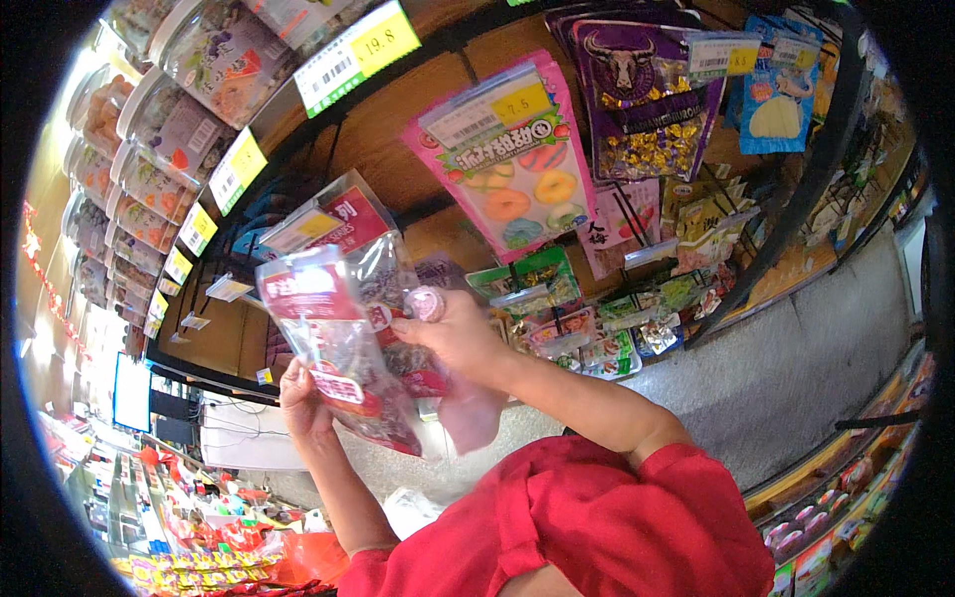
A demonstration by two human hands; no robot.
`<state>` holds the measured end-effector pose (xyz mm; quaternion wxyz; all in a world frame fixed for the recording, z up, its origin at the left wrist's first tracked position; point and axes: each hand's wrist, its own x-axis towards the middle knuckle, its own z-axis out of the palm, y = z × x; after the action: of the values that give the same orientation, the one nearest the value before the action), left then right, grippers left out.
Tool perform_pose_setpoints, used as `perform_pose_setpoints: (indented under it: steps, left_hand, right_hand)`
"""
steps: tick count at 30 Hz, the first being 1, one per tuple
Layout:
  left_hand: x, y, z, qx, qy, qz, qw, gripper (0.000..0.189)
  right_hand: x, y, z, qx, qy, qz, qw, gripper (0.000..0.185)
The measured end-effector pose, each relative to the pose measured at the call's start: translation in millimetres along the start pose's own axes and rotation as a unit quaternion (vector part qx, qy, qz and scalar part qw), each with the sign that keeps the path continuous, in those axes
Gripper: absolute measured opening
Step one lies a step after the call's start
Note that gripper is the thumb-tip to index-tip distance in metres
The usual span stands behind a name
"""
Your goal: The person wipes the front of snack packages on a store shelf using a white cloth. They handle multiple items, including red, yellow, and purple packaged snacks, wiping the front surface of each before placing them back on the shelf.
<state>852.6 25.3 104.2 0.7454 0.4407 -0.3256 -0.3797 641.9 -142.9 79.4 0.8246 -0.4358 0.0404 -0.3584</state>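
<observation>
My left hand (300, 395) pinches the lower left edge of a clear plastic snack bag (328, 328) with a dark red header and dark contents. It is tilted in front of a similar red-topped snack bag (351, 224) hanging from the shelf rack. My right hand (459, 336) is closed around a pale pink cloth (470, 418), which hangs below the fist. A round pink end (425, 304) sticks out above the thumb; I cannot tell whether it belongs to the cloth. The right thumb is close to the hanging bag, and contact is unclear.
A pink candy bag (515, 179), a purple candy bag (649, 97) and a blue packet (780, 89) hang at the right, behind price tags. Plastic jars (179, 119) line the upper left shelf. Red-and-yellow packages (201, 567) lie at lower left. A grey floor (791, 336) shows at right.
</observation>
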Motion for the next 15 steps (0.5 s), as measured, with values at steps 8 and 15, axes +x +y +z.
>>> perform_pose_setpoints:
  steps: [8, 15]
  left_hand:
    - [0.5, -2.6, 0.3, 0.089, 0.080, -0.034, 0.992, 0.027]
    - [9.6, 15.6, 30.3, 0.101, 0.051, 0.006, 0.994, 0.033]
  right_hand:
    - [21.0, 23.0, -15.1, -0.105, 0.002, -0.112, 0.988, 0.007]
    - [19.4, 19.5, -23.5, -0.108, -0.040, -0.068, 0.991, 0.014]
